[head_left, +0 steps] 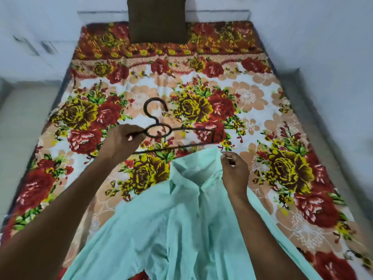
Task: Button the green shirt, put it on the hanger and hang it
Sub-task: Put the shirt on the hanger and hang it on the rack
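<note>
Left hand (119,143) clamps hanger (161,131); right hand (235,171) pinches green shirt (181,219) collar. Risk: hanger end snags collar, popping top button.

No legible text, label, brand, number or sign anywhere in view.

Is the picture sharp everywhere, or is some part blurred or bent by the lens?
Head view: the middle is fairly sharp, with the hanger and the green shirt collar readable; the edges smear, especially the floral bedsheet borders and the wall at left; the wide lens bows the bed's sides; lighting is soft and even, without glare.
</note>
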